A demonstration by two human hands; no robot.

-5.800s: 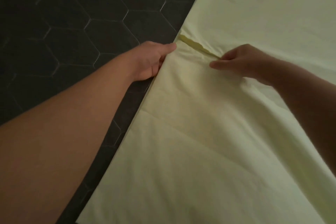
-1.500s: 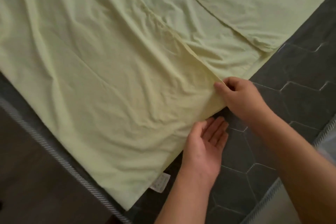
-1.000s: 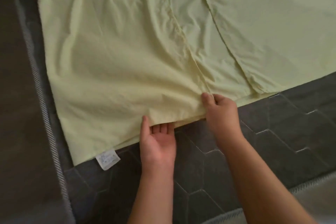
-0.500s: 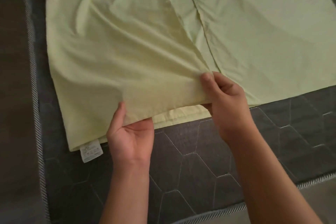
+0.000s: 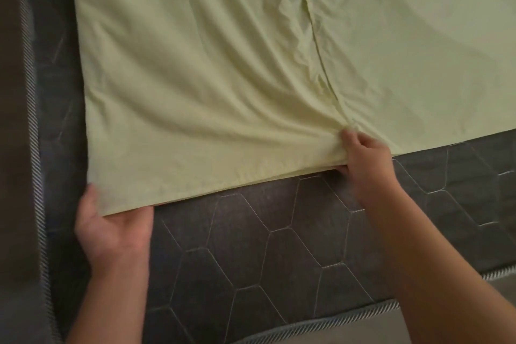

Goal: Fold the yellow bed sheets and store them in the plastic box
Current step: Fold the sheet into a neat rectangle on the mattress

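Dark quilted mattress [image 5: 279, 246] with hexagonal stitching and striped piping along its left and near edges carried the work. At far left, beyond the piping, a darker strip of floor [image 5: 11, 148] was visible.

Left hand [image 5: 111, 229] lay palm up at the near left corner of the yellow bed sheet [image 5: 195, 78], its fingers tucked beneath the fabric and out of sight, its thumb lying up along the corner's left edge. How tightly that grip closed on the cloth could not be determined.

The sheet was spread flat over the mattress, filling the upper part of the view, with its near hem running from lower left up toward the right. A second layer showed just under that hem. Creases fanned leftward and upward from the right-hand grip point. A lengthwise seam or fold edge [image 5: 321, 45] ran from the top down to that point.

Right hand [image 5: 365, 159] gripped the near hem, thumb on top, fingers curled below, bunching the fabric.
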